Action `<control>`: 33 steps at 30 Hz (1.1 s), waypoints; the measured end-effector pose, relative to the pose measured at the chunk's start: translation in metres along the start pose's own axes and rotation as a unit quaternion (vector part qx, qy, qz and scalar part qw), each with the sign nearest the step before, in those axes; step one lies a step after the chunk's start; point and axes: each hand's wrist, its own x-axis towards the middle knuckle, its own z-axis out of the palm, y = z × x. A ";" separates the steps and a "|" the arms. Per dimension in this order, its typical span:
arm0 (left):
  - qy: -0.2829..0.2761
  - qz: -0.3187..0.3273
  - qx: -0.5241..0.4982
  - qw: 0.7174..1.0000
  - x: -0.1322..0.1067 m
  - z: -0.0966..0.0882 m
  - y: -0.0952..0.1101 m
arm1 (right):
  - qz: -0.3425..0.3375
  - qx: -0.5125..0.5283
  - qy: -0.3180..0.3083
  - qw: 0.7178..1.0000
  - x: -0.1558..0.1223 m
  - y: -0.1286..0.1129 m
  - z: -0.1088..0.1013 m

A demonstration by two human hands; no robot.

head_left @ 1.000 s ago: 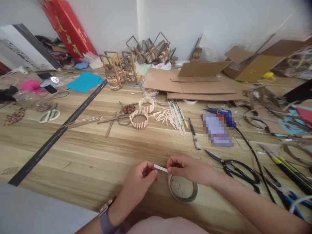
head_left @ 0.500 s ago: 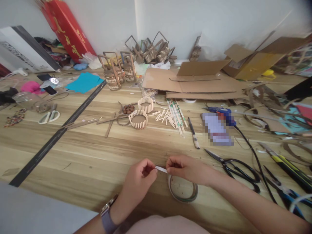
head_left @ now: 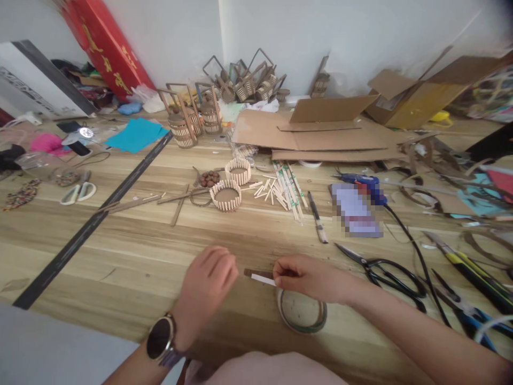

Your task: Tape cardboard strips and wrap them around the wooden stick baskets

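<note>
The right hand (head_left: 310, 278) pinches a thin white-and-brown strip (head_left: 259, 277) that points left along the worktop's (head_left: 132, 251) near edge. The left hand (head_left: 206, 283) is loosely spread, seemingly just clear of it.

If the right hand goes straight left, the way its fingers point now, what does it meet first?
Most likely the left hand: the thin white-and-brown strip pinched in the right hand points at its fingers, with only a small gap between them. Their heights look similar, though depth is unclear.
</note>
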 end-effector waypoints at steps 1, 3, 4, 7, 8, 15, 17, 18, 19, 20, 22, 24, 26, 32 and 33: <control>0.012 -0.031 0.015 0.999 0.000 -0.004 -0.007 | 0.002 0.000 0.001 1.000 0.000 0.000 0.000; 0.001 -0.103 0.046 0.994 0.000 -0.010 -0.019 | 0.006 0.000 0.002 1.000 -0.001 0.000 0.000; -0.012 -0.135 0.057 0.989 0.000 -0.012 -0.023 | 0.008 -0.001 0.001 1.000 -0.001 -0.001 0.000; -0.052 -0.208 0.006 0.977 -0.002 -0.013 -0.022 | 0.011 -0.005 -0.003 1.000 0.000 -0.001 0.000; -0.068 -0.233 -0.045 0.969 -0.002 -0.011 -0.018 | 0.011 -0.008 -0.005 1.000 0.000 -0.001 0.000; -0.246 -0.362 -0.386 0.812 0.005 0.002 0.016 | 0.005 -0.030 -0.005 1.000 -0.001 -0.005 0.001; -0.252 -0.367 -0.401 0.800 0.006 0.004 0.018 | 0.003 -0.038 -0.001 0.999 -0.002 -0.006 0.001; -0.255 -0.371 -0.401 0.798 0.007 0.005 0.018 | 0.001 -0.042 0.002 0.999 -0.002 -0.007 0.001; -0.257 -0.373 -0.401 0.797 0.007 0.006 0.018 | 0.000 -0.047 0.005 0.999 -0.002 -0.007 0.001; -0.259 -0.374 -0.401 0.795 0.007 0.006 0.017 | -0.001 -0.052 0.008 0.999 -0.003 -0.008 0.001; -0.261 -0.369 -0.401 0.797 0.006 0.005 0.017 | -0.003 -0.063 0.012 0.998 -0.003 -0.009 0.001; -0.258 -0.358 -0.388 0.809 0.005 0.004 0.018 | -0.005 -0.074 0.015 0.997 -0.002 -0.010 0.001; -0.261 -0.342 -0.357 0.829 0.004 0.003 0.021 | -0.006 -0.082 0.017 0.996 -0.002 -0.011 0.002; -0.317 -0.244 -0.223 0.889 0.009 0.002 0.028 | -0.009 -0.098 0.016 0.995 -0.003 -0.012 0.005; -0.328 -0.232 -0.202 0.893 0.010 0.002 0.029 | -0.009 -0.100 0.016 0.995 -0.003 -0.012 0.005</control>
